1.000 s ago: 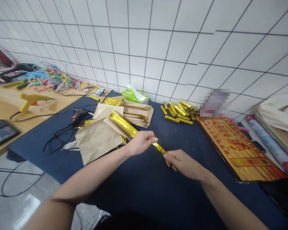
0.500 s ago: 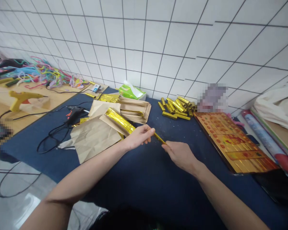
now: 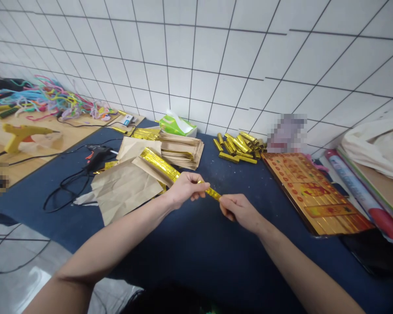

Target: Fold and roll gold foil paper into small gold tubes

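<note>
Head view: orange-gold printed packet (image 3: 316, 192) at right carries red and gold figures, any lettering too small to read. Blue-and-red roll (image 3: 350, 183) beside it has pale marks, blurred. Small blue-and-white box (image 3: 127, 121) at far left of the dark surface (image 3: 190, 248), print not legible.

Left hand (image 3: 188, 189): fingers closed up, thumb laid along the upper end of a narrow gold strip (image 3: 213, 193). Right hand (image 3: 237, 209): thumb and forefinger pinched on the lower end, other fingers curled under. Strip held slanting between the two hands, over the surface, a short length showing. Wider gold piece (image 3: 160, 163) runs down behind the left hand; brown paper sheet (image 3: 127, 187) left of it. Pile of gold rolls (image 3: 240, 146) beyond the hands, near the wall.

Against half a second ago: strip then looked thin, nearly edge-on; now its broad face shows. Right hand has rolled, bringing the curled fingers into sight. Pile of rolls looks unchanged.
</note>
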`<move>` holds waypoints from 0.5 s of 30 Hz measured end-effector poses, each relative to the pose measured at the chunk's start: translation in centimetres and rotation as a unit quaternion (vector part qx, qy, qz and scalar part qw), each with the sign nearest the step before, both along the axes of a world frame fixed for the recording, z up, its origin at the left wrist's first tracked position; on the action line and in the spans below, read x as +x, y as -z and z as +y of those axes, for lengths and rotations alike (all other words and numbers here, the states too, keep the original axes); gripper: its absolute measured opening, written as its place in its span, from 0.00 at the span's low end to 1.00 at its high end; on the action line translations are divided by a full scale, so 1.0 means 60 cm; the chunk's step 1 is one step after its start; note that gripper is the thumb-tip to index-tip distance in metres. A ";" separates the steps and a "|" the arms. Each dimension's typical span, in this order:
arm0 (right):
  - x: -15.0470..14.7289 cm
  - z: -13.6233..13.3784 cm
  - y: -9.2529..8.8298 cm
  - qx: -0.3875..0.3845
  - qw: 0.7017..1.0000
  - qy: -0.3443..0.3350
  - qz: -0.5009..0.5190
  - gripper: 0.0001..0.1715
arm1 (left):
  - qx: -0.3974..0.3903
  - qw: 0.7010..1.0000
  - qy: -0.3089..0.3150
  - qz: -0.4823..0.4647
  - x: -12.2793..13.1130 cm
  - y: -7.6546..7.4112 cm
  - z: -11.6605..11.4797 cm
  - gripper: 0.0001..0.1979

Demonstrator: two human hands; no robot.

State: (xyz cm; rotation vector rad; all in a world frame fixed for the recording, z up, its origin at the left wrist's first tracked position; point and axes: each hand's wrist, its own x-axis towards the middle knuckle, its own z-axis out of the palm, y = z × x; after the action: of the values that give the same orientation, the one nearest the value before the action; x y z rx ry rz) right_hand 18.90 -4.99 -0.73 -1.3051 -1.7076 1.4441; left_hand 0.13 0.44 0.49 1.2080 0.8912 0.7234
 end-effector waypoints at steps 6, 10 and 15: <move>0.031 0.022 -0.015 0.087 0.988 0.125 -0.023 0.26 | 0.025 0.990 0.132 0.040 0.000 -0.002 -0.008 0.16; 0.021 0.021 0.001 0.066 0.988 0.121 0.062 0.30 | 0.041 0.995 0.082 0.041 0.009 0.005 -0.016 0.15; 0.023 0.020 0.008 0.022 0.985 0.061 0.162 0.31 | 0.055 0.996 0.059 0.049 0.011 0.005 -0.017 0.13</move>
State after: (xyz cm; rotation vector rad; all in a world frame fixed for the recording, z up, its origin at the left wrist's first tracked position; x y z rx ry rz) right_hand 20.25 -3.77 -1.21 -1.0634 -1.4136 1.4489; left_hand 0.77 -0.57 0.18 1.3918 0.8609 0.6298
